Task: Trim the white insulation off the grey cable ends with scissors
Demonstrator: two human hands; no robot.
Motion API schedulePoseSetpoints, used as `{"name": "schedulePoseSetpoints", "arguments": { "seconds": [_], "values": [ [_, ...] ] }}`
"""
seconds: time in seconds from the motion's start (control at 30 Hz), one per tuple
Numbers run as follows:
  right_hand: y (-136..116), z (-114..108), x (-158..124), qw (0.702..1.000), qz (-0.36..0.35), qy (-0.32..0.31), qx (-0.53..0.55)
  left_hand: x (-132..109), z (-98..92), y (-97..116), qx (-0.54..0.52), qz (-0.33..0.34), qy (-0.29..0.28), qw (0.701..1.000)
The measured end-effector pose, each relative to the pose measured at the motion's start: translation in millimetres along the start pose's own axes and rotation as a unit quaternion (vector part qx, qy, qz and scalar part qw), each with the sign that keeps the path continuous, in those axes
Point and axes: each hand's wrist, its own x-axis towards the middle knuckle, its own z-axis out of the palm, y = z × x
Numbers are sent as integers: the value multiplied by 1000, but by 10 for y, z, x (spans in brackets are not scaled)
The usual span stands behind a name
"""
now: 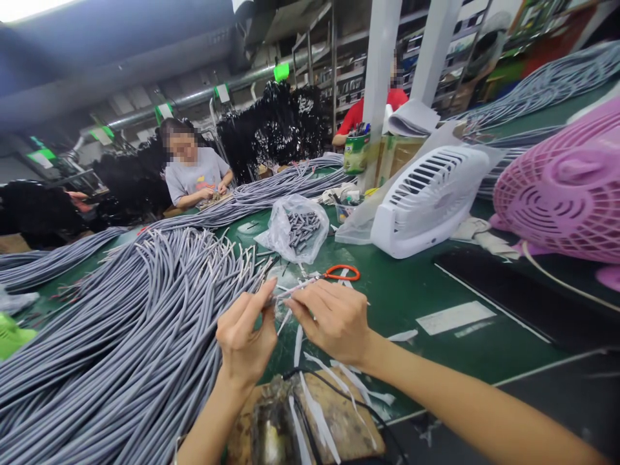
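Note:
My left hand (pixel 249 339) and my right hand (pixel 336 316) meet above the green table (pixel 397 284). Each has thumb and fingers pinched together, and thin pale strands run between the fingertips. What exactly they grip is too small to make out. Beside my left hand spreads a large pile of grey cables (pixel 130 316), their pale ends toward the hands. Scissors (pixel 341 278) with orange handles lie just beyond my right fingers. White strips (pixel 317 413) are scattered below the hands, some across a scorched wooden board (pixel 356 416) beside a stained metal block (pixel 271 426).
A clear plastic bag (pixel 277 223) holds short grey tubes (pixel 304 229). To the right stand a white fan (pixel 431 200) and a pink fan (pixel 562 181), near a dark flat panel (pixel 513 294). A person (pixel 198 171) in a grey shirt works across the table.

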Motion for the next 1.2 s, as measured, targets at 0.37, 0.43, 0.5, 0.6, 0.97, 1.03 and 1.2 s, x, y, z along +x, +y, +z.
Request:
{"name": "schedulePoseSetpoints", "arguments": {
  "seconds": [0.37, 0.43, 0.5, 0.6, 0.97, 1.03, 1.2],
  "values": [
    [86, -20, 100, 912, 282, -57, 291, -34, 146, 40, -188, -164, -98, 963],
    [97, -23, 124, 891, 313, -65, 322, -19, 141, 22, -190, -146, -124, 963],
    [118, -12, 136, 867, 343, -65, 355, -8, 130, 10, -192, -137, -148, 960],
    [192, 0, 159, 798, 411, -25, 440, -4, 113, 3, -204, -138, -174, 953],
    [355, -112, 311, 584, 492, -78, 641, 22, 143, 18, -479, -342, -145, 795],
    [352, -90, 297, 553, 496, -98, 663, 35, 138, 27, -503, -358, -137, 774],
    [347, -17, 257, 547, 517, -117, 648, 48, 131, -10, -539, -387, -125, 737]
  ]
}}
